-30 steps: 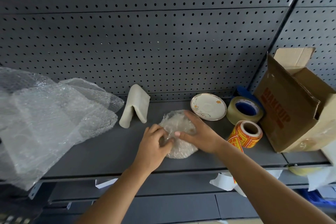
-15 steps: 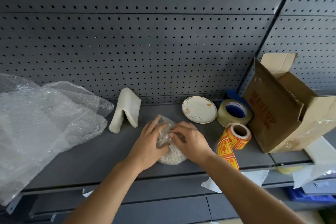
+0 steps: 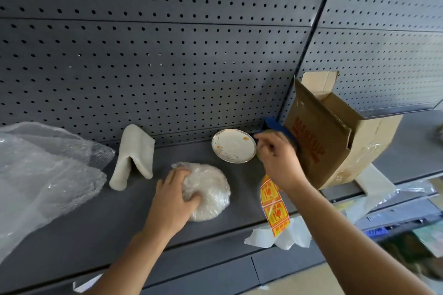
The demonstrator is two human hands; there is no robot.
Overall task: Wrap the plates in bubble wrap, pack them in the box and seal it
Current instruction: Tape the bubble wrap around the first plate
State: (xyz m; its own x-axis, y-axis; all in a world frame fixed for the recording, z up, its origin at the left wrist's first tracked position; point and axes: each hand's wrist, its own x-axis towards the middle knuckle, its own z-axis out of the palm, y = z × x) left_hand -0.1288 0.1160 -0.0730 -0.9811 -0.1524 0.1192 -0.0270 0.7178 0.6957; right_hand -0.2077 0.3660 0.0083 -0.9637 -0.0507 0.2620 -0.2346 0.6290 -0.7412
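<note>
On the gray shelf (image 3: 96, 218), the left hand (image 3: 175, 196) curls its fingers over the wrapped plate (image 3: 211, 189) and holds it down. If it lets go, the bubble wrap could pop open. The right hand (image 3: 278, 160) curls its fingers at the tape roll (image 3: 273, 131); I cannot tell if they grip it. Red letters on the box (image 3: 335, 141) maybe say MAKEUP.

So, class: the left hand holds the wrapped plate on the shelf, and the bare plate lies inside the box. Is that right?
No. The head view shows the bare plate on the shelf, left of the box, not inside it. The left hand does hold the wrapped plate on the shelf.
</note>
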